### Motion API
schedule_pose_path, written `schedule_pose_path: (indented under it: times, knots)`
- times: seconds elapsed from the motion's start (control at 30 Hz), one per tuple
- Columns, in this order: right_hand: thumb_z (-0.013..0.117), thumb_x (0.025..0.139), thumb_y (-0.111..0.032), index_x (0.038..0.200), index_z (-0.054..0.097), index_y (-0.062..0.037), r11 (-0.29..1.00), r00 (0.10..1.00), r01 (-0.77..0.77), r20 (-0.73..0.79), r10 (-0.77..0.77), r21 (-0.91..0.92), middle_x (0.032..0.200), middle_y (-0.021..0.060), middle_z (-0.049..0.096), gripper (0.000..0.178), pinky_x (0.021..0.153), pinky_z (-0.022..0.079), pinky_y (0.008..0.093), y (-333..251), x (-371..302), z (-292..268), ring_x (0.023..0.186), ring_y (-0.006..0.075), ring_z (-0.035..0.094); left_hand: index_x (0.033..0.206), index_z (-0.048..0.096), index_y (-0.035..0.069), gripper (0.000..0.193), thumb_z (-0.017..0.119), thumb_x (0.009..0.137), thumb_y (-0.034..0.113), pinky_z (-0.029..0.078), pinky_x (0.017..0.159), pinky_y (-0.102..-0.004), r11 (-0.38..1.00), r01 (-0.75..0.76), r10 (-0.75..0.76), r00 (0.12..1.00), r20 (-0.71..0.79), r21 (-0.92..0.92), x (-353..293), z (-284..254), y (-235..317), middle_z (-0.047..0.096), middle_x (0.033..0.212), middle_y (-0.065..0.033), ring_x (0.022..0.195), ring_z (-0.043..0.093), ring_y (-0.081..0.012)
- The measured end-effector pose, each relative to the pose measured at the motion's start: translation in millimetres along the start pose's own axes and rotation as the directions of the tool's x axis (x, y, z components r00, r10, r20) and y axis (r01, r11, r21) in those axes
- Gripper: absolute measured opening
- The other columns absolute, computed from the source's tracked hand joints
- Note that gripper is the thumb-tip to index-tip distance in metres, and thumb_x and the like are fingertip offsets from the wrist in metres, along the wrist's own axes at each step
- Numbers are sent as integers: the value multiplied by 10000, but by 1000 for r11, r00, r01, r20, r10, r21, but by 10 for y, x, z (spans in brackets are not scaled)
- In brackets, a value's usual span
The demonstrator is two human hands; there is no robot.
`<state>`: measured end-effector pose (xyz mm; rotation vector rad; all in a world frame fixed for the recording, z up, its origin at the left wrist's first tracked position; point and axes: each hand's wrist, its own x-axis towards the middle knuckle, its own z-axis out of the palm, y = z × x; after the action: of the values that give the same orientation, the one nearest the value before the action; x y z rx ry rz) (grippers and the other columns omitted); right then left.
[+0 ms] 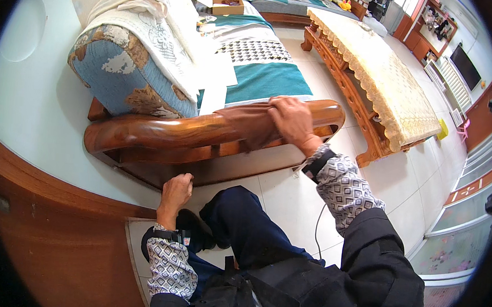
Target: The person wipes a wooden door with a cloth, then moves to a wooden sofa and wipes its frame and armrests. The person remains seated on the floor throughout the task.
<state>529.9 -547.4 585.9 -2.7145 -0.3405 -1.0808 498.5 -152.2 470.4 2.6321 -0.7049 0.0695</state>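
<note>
My right hand (294, 120) presses a brown cloth (249, 123) onto the top of a glossy curved wooden armrest (163, 131), with its fingers closed over the cloth's right end. The rest of the cloth drapes across the rail and hangs down its near side. My left hand (176, 193) is closed in a loose fist, low beside the sofa's side panel (222, 172) and above my shoe. Nothing shows in its fingers. Behind the armrest stands a worn blue sofa back (130, 73) with peeling brown and white patches and a white cover (162, 41) over it.
White sheets (219, 79) lie on the green, grey and checked seat cover (270, 79), with an open box (228, 5) farther back. To the right stands a long wooden table (366, 121) under a gold lace cloth (380, 71). A wooden door (43, 237) is close on my left. A cable (318, 231) runs across the floor.
</note>
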Motion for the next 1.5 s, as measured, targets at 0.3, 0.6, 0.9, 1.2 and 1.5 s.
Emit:
schedule_pose_path:
  times: [0.3, 0.6, 0.9, 1.2, 1.5]
  knots:
    - [497, 1068, -271, 1067, 717, -77, 833, 878, -476, -93, 470, -284, 1072, 150, 729, 294, 887, 524, 481, 1838, -720, -578, 1009, 365, 670, 948, 661, -2, 142, 563, 975, 96, 567, 801, -505, 998, -23, 22, 1000, 6, 51, -52, 3, 2, 713, 956, -237, 925, 697, -423]
    - [639, 982, -275, 1017, 754, -96, 960, 971, -188, -186, 150, -209, 1081, 94, 738, 216, 967, 475, 436, 897, -389, -344, 1048, 303, 664, 905, 628, 11, 116, 551, 972, 68, 569, 781, -501, 997, -53, 54, 998, -15, 55, 4, 83, 25, 703, 904, -229, 900, 699, -411]
    - [724, 888, -431, 1237, 698, -143, 997, 997, 70, 15, -70, 17, 1272, 84, 668, 453, 1046, 436, 449, -639, -11, 67, 1204, 292, 593, 927, 673, -5, 150, 559, 940, 92, 562, 812, -522, 998, 36, -38, 999, 26, 47, -9, 127, -126, 714, 962, -245, 918, 690, -444]
    - [739, 887, -301, 1297, 670, -151, 976, 977, 212, -24, -214, -58, 1353, 61, 641, 443, 1085, 432, 453, -275, -202, 19, 1264, 270, 584, 1089, 735, 16, 274, 563, 922, 148, 540, 923, -512, 989, 128, -137, 978, 158, 69, -133, 137, -166, 715, 1071, -265, 1037, 682, -431]
    - [625, 981, -221, 1182, 740, -134, 880, 929, -310, -311, 200, -361, 1221, 71, 698, 247, 1018, 482, 417, 1032, -800, -502, 1150, 296, 628, 1117, 732, 12, 274, 591, 922, 144, 539, 932, -501, 990, 136, -141, 979, 149, 44, -258, 52, -170, 710, 1100, -270, 1057, 672, -440]
